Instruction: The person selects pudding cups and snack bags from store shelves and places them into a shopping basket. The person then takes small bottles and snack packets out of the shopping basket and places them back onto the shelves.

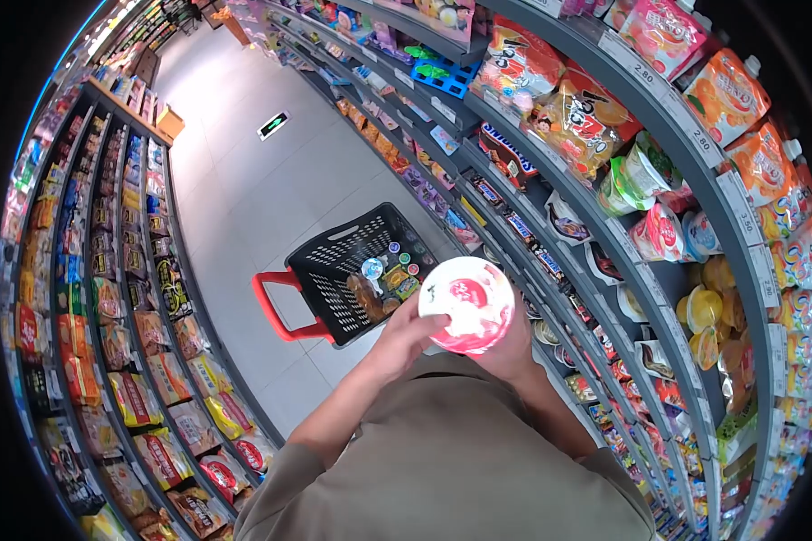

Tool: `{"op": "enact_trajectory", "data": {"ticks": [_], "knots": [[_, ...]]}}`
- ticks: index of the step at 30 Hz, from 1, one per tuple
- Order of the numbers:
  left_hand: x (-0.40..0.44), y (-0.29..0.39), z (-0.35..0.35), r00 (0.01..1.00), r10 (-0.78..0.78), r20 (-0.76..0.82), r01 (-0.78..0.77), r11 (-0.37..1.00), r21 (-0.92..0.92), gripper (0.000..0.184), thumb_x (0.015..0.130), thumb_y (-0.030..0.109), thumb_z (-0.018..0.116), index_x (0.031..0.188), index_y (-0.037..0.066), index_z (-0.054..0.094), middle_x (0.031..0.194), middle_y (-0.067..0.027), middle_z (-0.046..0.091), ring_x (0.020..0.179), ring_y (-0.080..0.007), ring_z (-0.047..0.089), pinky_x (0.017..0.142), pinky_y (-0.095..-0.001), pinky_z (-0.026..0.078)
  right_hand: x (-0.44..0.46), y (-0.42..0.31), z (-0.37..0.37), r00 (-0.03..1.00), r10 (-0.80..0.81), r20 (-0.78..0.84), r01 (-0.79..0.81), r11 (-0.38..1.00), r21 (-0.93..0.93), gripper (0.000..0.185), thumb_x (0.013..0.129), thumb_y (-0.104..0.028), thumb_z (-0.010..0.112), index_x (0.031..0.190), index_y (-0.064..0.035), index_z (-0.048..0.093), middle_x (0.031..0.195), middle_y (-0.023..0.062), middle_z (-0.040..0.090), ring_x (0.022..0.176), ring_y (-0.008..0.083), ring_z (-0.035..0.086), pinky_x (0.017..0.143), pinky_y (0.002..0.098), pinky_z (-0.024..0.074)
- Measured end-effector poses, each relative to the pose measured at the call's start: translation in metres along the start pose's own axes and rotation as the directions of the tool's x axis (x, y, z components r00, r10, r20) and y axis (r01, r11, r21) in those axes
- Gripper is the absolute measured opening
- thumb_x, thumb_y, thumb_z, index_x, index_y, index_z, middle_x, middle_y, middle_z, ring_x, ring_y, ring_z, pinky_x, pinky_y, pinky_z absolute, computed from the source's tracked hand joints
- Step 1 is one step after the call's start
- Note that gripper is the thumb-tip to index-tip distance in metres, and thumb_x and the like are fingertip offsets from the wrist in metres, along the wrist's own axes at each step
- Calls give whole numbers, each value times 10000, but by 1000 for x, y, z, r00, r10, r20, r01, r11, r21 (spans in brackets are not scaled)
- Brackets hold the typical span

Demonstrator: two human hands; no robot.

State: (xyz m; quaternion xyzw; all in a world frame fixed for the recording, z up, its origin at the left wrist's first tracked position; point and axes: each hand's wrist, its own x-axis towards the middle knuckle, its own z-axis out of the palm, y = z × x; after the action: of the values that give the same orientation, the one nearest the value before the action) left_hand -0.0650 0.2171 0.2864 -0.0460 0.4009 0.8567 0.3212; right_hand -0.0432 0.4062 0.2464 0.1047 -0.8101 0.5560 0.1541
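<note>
Gripping one round tub [465, 302], my left hand [401, 341] curls half-closed; my right hand [509, 353] holds too, fingers hidden, near one basket [321, 287].

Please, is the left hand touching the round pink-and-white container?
Touching. The head view shows the thumb of the left hand lying over the near-left edge of the round container.

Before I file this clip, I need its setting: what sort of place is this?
Most likely a supermarket or snack shop: shelves packed with packaged snacks, price labels along the shelf edges, and a black shopping basket with goods inside.
</note>
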Motion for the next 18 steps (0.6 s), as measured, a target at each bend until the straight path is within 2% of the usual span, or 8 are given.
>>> {"op": "enact_trajectory", "data": {"ticks": [1,2,4,5,9,12,17,18], "knots": [[-1,-1,-1,999,-23,32,25,997,-68,582,927,239,570,1430,26,371,1359,-128,533,1233,-243,542,1031,-396,447,0,-6,-1,1000,18,10,-18,1000,24,1016,600,-230,926,1412,25,371,1307,211,526,1186,348,561,969,394,476],[0,-2,-3,999,-18,28,20,997,-70,582,927,239,570,1430,26,371,1359,-128,533,1233,-243,542,1031,-396,447,2,-12,-4,1000,16,16,-17,1000,26,1016,600,-230,926,1412,25,371,1307,211,526,1186,348,561,969,394,476],[3,-7,-9,986,-57,154,102,947,-304,594,937,332,515,1429,30,378,1389,-163,515,1244,-287,540,1030,-448,450,6,-21,-9,998,-41,42,41,999,-18,1013,610,-228,915,1419,30,364,1315,221,513,1192,355,556,972,396,474],[6,-11,-9,986,-42,161,91,947,-309,635,925,418,482,1428,40,393,1391,-176,514,1246,-323,538,1036,-485,439,7,-24,-11,997,-59,56,59,998,-1,999,619,-233,906,1418,35,368,1321,232,502,1209,364,541,974,406,471],[11,-17,-8,980,-107,166,168,896,-411,699,895,529,454,1412,59,433,1383,-173,525,1242,-338,540,1030,-499,441,14,-34,-18,984,-150,100,152,988,-13,1002,613,-250,911,1416,31,382,1337,236,486,1227,374,525,977,413,469],[19,-30,-19,953,-93,288,245,798,-551,692,902,538,433,1406,65,450,1383,-174,526,1241,-335,542,1021,-504,447,14,-42,-24,972,-188,142,195,980,-37,990,615,-265,911,1414,16,399,1349,241,472,1238,387,513,982,425,468],[24,-53,-26,946,-91,311,271,749,-605,705,917,588,410,1397,75,465,1378,-175,529,1249,-337,536,1020,-515,448,4,-42,-31,971,-149,187,153,988,-6,968,629,-276,905,1415,-3,410,1366,241,455,1243,397,505,986,443,468],[25,-55,-23,958,-115,262,258,746,-614,694,929,589,384,1391,77,470,1351,-184,548,1207,-354,564,975,-517,485,3,-40,-32,970,-147,193,150,989,-2,968,629,-276,905,1415,-3,410,1366,241,455,1243,397,505,986,443,468]]}}
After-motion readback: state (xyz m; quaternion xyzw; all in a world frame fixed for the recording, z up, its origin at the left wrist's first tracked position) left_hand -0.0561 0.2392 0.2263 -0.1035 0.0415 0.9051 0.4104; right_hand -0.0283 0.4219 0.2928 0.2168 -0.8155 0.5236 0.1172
